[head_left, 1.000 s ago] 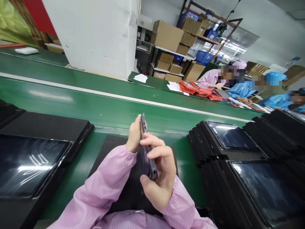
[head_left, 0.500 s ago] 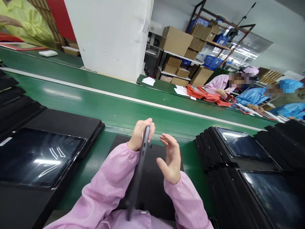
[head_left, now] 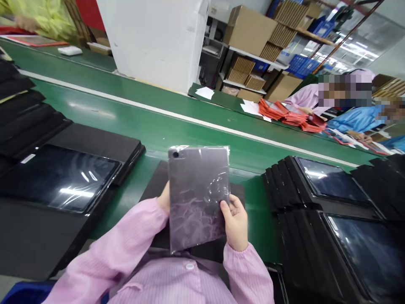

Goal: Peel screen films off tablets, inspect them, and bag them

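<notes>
A grey tablet (head_left: pixel 198 194) in clear plastic film is held upright before me, its back with the camera lens facing me. My right hand (head_left: pixel 236 219) grips its right edge, thumb on the back and fingers behind. At the left edge is my left hand (head_left: pixel 164 197), its fingers hidden behind the tablet. Below the tablet, a black foam pad (head_left: pixel 155 181) lies on the green bench.
Black foam sleeves with a tablet (head_left: pixel 69 181) on top are piled at left. On the right, more stacks carry two tablets, a far one (head_left: pixel 329 177) and a near one (head_left: pixel 367 253). A white strip (head_left: pixel 190 121) crosses the green surface. Co-workers sit beyond, near red sleeves (head_left: pixel 284 113).
The tablet has turned from edge-on to showing its back to me. My right hand, apart from it before, now grips its right edge. The camera view has shifted slightly.
</notes>
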